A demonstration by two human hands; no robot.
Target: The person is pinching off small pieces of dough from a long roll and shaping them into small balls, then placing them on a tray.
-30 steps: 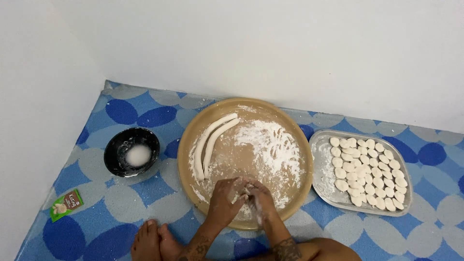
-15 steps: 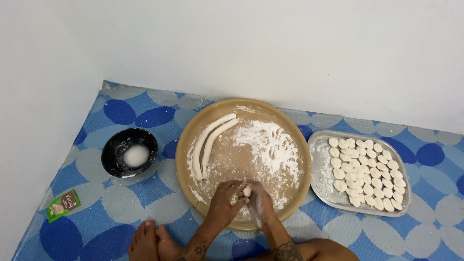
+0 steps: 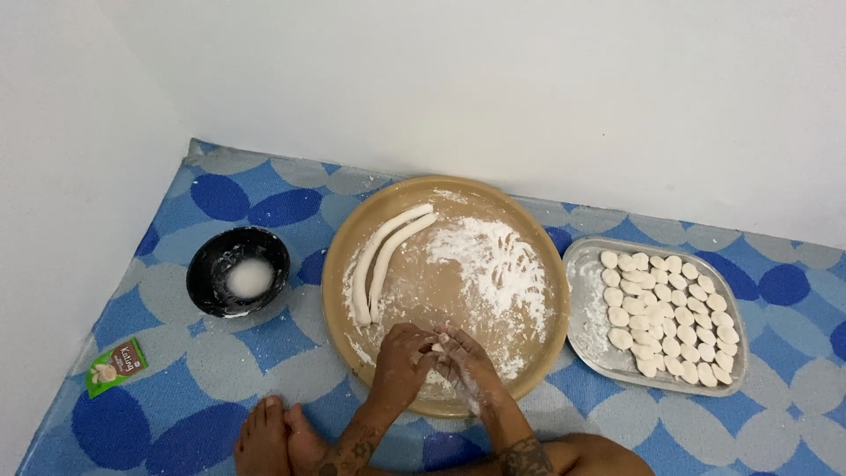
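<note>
My left hand [image 3: 403, 360] and my right hand [image 3: 467, 363] meet over the near edge of a round tan tray [image 3: 352, 242] dusted with flour. Between the fingertips sits a small white piece of dough [image 3: 438, 346], pinched by both hands. Two long dough ropes [image 3: 383, 256] lie side by side on the tray's left part. A patch of loose flour [image 3: 493, 264] covers the tray's middle and right.
A black bowl [image 3: 207, 278] with white flour stands left of the tray. A metal tray [image 3: 586, 304] with several small dough pieces lies to the right. A small green packet [image 3: 116, 365] lies at the left. My bare feet [image 3: 278, 436] rest on the blue patterned mat [image 3: 238, 198].
The hands stayed at the tray's near edge, working the small dough piece between the fingers. Nothing else moved.
</note>
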